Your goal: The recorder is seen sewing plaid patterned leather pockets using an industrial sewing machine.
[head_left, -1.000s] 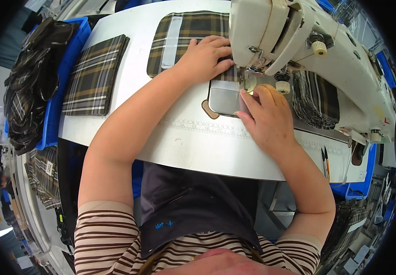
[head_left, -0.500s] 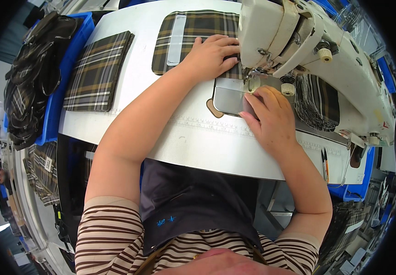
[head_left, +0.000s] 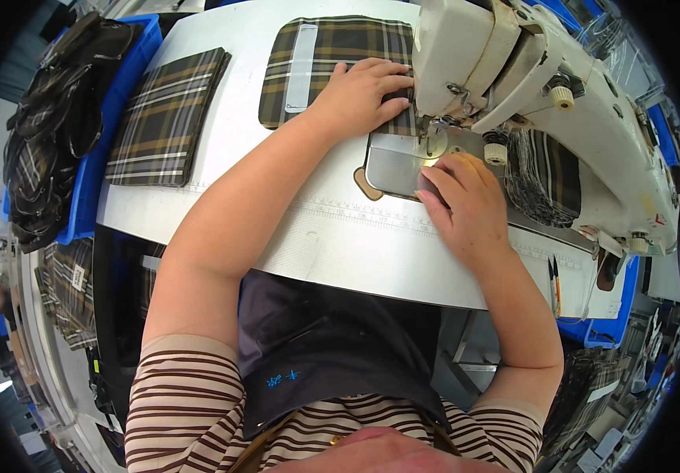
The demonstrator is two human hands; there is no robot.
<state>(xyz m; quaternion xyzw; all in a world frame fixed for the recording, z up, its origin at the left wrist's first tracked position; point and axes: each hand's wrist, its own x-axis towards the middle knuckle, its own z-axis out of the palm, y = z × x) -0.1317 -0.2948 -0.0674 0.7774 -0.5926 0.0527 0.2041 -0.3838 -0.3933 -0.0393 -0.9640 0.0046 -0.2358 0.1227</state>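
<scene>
My left hand (head_left: 360,98) lies flat with its fingers stretched out on a brown, black and white plaid fabric piece (head_left: 277,91). A pale strip (head_left: 302,67) sits on that cloth. The fabric's right edge reaches the needle area of a white sewing machine (head_left: 458,55). On the near side of the needle, my right hand (head_left: 470,209) rests over the machine's metal plate (head_left: 391,164). Its fingers are curled, with thumb and forefinger close together; what lies between them, if anything, is hidden.
A folded plaid stack (head_left: 168,118) lies on the left of the white table (head_left: 308,252), beside a blue bin (head_left: 123,118) heaped with dark pieces. Another plaid stack (head_left: 549,177) sits under the machine arm. Two slim tools (head_left: 555,284) lie near the front right edge.
The view has shifted slightly. Both hands keep nearly the same places, and the plaid piece stays under my left hand at the needle.
</scene>
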